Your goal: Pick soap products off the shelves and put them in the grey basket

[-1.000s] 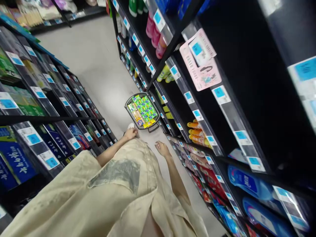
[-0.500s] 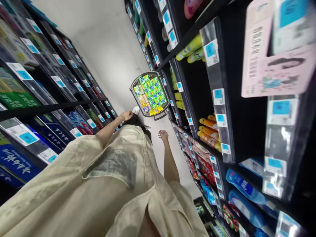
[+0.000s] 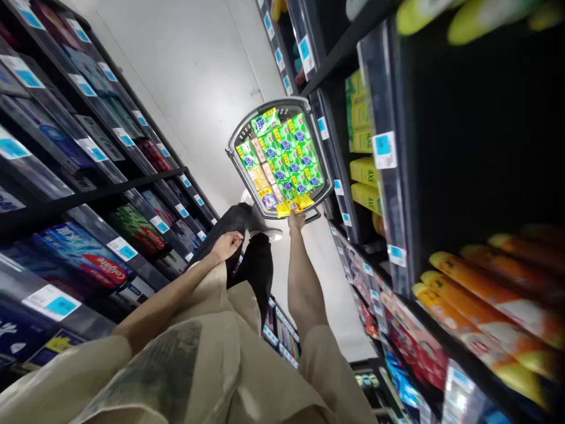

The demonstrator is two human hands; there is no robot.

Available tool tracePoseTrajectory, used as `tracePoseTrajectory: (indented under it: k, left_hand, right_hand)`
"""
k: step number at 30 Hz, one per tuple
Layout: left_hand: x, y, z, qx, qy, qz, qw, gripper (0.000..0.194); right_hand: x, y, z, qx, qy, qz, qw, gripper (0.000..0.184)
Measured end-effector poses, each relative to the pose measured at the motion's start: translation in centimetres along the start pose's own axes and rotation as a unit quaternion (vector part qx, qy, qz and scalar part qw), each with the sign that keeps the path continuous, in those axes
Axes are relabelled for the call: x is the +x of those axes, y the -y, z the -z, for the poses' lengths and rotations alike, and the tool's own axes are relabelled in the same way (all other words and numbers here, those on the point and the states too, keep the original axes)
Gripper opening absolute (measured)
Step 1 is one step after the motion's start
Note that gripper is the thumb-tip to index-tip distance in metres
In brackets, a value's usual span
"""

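A grey shopping basket [image 3: 235,126] stands on the floor by the right-hand shelves. Green soap packs [image 3: 293,168] with blue labels fill most of it, with a few pink and orange boxes [image 3: 259,176] at its left side. Yellow packs [image 3: 300,205] lie along the near edge. My right hand [image 3: 296,219] reaches to that edge, fingers stretched out over the rim beside the yellow packs; a firm grip is not visible. Close to my left thigh is my left hand [image 3: 228,244], its fingers curled together and nothing seen in them.
Toothpaste boxes [image 3: 83,253] line the shelves on the left. On the right are yellow AXE packs [image 3: 366,194] and orange bottles [image 3: 481,318], behind clear price strips [image 3: 384,153]. My shoe [image 3: 267,234] is on the pale floor [image 3: 185,76] just before the basket.
My right hand has moved forward from beside my body to the basket's near edge. I have bent lower, so the basket looks larger. My left hand now hangs by my thigh.
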State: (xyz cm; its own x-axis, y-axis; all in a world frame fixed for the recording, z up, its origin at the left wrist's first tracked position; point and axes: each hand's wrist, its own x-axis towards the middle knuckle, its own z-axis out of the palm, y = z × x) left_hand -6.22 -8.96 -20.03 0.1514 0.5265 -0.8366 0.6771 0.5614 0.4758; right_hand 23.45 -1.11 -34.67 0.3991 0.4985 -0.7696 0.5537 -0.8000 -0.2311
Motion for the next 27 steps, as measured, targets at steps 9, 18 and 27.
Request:
tracePoseTrajectory:
  k: [9,18,27]
  left_hand:
    - [-0.4,2.0,0.7,-0.143,-0.006,0.055,0.988,0.020]
    - [0.9,0.8,0.7,-0.325,0.014,0.126,0.937,0.049]
    - [2.3,0.8,3.1,-0.560,-0.042,0.235,0.793,0.042]
  right_hand:
    - [0.4,-1.1,-0.7,0.072,-0.082,-0.086,0.990,0.016]
    - [-15.1,3.6,-1.6,0.169,0.018,0.129,0.977,0.021]
    - [-21.3,6.7,-7.4,0.115,0.320,0.359,0.869,0.016]
